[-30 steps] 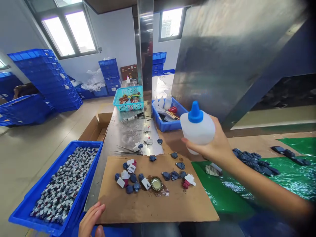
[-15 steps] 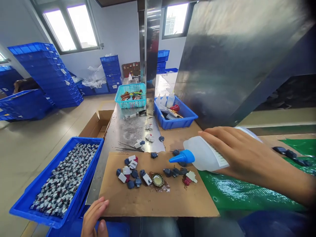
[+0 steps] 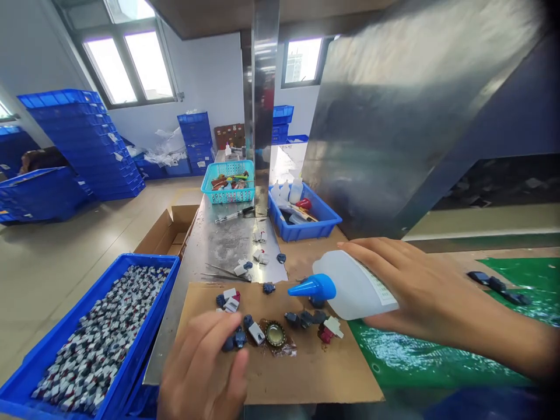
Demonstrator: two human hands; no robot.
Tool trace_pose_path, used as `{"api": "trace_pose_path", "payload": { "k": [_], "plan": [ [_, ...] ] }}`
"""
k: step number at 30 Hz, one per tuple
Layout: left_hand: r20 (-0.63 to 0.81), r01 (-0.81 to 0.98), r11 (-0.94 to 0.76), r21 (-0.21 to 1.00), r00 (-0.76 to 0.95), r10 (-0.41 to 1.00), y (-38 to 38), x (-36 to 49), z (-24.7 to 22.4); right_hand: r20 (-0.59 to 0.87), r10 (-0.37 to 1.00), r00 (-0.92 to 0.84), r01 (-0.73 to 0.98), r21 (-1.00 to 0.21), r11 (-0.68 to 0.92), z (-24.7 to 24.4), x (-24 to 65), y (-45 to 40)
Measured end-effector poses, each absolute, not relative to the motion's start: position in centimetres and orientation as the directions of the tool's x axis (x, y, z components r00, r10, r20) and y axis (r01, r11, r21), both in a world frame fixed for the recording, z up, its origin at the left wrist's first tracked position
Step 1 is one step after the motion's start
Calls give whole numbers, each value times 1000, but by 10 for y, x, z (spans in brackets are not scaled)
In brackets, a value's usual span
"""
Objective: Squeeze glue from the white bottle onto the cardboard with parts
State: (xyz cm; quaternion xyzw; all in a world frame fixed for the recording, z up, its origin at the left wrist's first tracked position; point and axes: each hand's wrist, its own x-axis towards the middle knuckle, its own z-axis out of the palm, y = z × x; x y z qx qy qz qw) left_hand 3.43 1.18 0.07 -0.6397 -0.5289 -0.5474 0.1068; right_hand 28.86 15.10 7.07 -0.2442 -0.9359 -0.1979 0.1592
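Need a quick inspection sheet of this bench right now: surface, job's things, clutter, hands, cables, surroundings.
Surface: cardboard sheet on a steel bench; green mat at right.
Job's things: glue bottle tipped, blue nozzle pointing left; small blue and white parts around a bottle cap.
Clutter: tweezers, pen, teal basket, blue tray.
Hands: right hand grips the bottle; left hand over the parts.
Cables: nothing seen.
Surroundings: blue bin of parts, stacked crates.

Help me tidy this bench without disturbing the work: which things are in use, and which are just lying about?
In use:
right hand holding squeeze bottle, tipped sideways
left hand over small blue and white parts
bottle cap
cardboard sheet

Lying about:
teal basket
blue tray of bottles
tweezers
crate of parts
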Motion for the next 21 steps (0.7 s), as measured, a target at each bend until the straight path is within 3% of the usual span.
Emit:
{"api": "trace_pose_path", "payload": {
  "k": [2, 3, 4, 6, 8, 10, 15, 21],
  "plan": [
    [834, 789, -572, 225, 147, 531, 35, 33, 43, 423, 450, -786, 550, 148, 822, 79, 285, 149],
    [831, 772, -601, 208, 184, 525, 47, 34, 62, 436, 476, -764, 557, 72, 828, 84, 284, 149],
    [813, 728, -639, 248, 202, 546, 58, 35, 78, 452, 496, -741, 555, -2, 832, 88, 282, 149],
    [738, 560, -687, 463, 186, 649, 80, 42, 102, 483, 527, -700, 532, -140, 835, 97, 277, 151],
    [637, 291, -664, 689, 196, 746, 99, 52, 115, 493, 573, -654, 507, -276, 816, 104, 273, 152],
    [574, 30, -590, 807, 195, 795, 113, 62, 119, 482, 621, -618, 462, -417, 783, 108, 270, 154],
    [498, -379, -428, 821, 106, 861, 133, 83, 115, 406, 698, -589, 378, -626, 683, 103, 268, 159],
    [427, -407, -402, 820, -32, 904, 141, 93, 116, 379, 736, -561, 397, -657, 641, 96, 271, 163]
  ]
}}
